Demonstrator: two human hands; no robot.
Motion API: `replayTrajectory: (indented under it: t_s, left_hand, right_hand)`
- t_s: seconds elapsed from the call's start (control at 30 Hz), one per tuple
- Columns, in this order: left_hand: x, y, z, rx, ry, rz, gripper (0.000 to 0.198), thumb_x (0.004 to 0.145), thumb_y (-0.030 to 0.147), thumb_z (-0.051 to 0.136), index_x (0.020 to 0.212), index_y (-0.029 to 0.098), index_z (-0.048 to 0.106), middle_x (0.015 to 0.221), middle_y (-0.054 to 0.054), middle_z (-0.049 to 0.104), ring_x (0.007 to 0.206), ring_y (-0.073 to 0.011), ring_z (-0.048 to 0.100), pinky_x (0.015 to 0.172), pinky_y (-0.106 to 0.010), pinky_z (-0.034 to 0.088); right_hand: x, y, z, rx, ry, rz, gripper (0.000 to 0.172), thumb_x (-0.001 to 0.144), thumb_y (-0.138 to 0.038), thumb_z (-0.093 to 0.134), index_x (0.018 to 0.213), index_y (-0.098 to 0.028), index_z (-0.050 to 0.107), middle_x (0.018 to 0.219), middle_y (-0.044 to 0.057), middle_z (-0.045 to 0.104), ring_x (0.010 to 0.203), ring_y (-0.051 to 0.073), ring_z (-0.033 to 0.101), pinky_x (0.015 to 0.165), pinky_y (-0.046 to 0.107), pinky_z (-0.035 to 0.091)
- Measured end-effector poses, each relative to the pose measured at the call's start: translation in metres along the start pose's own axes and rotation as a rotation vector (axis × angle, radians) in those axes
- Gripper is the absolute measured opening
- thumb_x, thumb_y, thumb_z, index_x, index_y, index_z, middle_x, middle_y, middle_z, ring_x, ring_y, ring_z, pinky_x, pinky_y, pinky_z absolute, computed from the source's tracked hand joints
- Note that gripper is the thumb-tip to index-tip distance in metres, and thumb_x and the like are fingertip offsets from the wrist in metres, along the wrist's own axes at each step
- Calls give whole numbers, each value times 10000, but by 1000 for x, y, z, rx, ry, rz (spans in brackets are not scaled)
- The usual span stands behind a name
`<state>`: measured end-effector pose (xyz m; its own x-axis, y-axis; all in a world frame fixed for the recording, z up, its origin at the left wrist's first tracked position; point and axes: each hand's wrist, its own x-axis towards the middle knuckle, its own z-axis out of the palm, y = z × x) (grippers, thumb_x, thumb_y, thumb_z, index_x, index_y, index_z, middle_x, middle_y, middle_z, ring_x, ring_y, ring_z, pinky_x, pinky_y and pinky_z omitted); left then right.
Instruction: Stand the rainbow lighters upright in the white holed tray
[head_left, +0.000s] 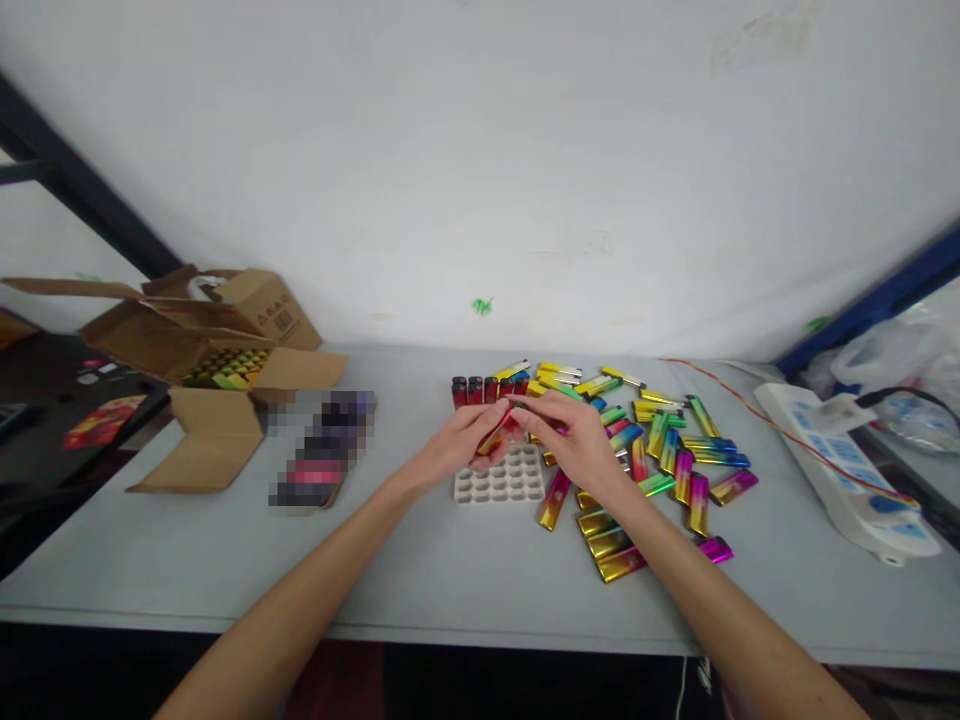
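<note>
My left hand (466,440) is closed around a red and gold lighter (493,436), held tilted above the tray. The fingers of my right hand (571,430) are pinched together at the lighter's dark top end; their tips are partly hidden. Beneath my hands lies a white tray (499,488) with rows of small pockets. Red lighters with black tops (475,388) stand in a row at its far side. Loose, shiny lighters (660,440) in gold, green, blue and magenta are spread to the right, some under my right forearm.
On the left, an open cardboard box (217,345) holds several upright lighters. A phone-like object (330,450), blurred out, lies next to it. A white power strip (847,470) with a red-yellow wire is on the right. The white wall (480,180) rises behind the table (420,580).
</note>
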<state>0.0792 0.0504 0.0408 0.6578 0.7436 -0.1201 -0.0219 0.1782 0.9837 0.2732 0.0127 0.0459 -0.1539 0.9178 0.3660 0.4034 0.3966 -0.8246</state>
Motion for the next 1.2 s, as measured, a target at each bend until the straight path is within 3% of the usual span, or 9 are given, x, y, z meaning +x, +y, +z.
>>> replayTrajectory:
  t_s: [0.13,0.23,0.37,0.5,0.57,0.73,0.9,0.97,1.2]
  left_hand:
    - [-1,4,-5,-306,-62,-143,476,979,624,577,854,164,594,588,92,308,436,-49,183,387,-151,214]
    - [-3,9,-11,-462,-110,-178,415,1019,568,535,891,176,583,576,95,300,433,-59,159,365,-141,245]
    - [-4,11,-14,-478,-185,-196,460,1030,579,503,814,175,553,515,89,329,380,-57,201,334,-157,261]
    - [-3,8,-9,-366,-84,-66,400,929,540,712,856,207,501,672,4,612,501,-109,503,484,-243,480]
    - [-1,5,-6,-311,-22,7,391,896,495,772,945,231,487,809,-8,662,578,-112,539,551,-257,489]
    - [4,-2,-10,18,115,82,404,936,602,662,997,241,490,670,88,403,507,-74,274,475,-201,233]
    - [5,-6,-15,663,424,273,445,975,588,547,767,196,519,653,46,431,610,-118,391,570,-255,304]
    - [4,-5,-15,828,480,280,437,976,561,541,736,198,506,620,53,432,597,-117,394,582,-258,290]
    - [4,-5,-17,986,539,275,407,946,479,489,647,212,421,546,61,372,537,-110,339,580,-274,246]
  right_hand:
    - [-3,-2,-4,-50,72,45,490,1074,-543,455,1300,-218,743,926,57,748,860,214,672,770,329,504]
    - [-5,0,-11,-71,140,110,529,1093,-554,380,1231,-200,748,741,13,665,678,179,596,643,298,439]
    - [-7,6,-16,-176,177,101,465,1079,-537,435,1142,-194,743,810,26,711,664,176,591,627,296,424]
    - [-9,11,-12,-298,121,16,403,1088,-474,427,1122,-201,722,919,63,765,703,199,650,692,315,472]
    - [-9,12,-10,-345,89,-25,378,1092,-446,421,1136,-206,711,979,82,777,759,220,683,713,325,486]
    - [-9,13,-12,-393,75,-35,352,1099,-422,421,1137,-212,700,1000,86,787,812,242,714,749,343,489]
    - [-9,15,-13,-438,-5,-44,349,1108,-403,405,1039,-216,692,917,69,770,802,242,708,729,342,456]
    - [-9,15,-10,-457,-62,-46,366,1113,-403,391,990,-215,679,869,62,754,772,238,695,700,342,434]
    - [-11,15,-5,-484,-102,-45,376,1120,-401,387,921,-218,649,807,41,726,686,202,649,653,330,388]
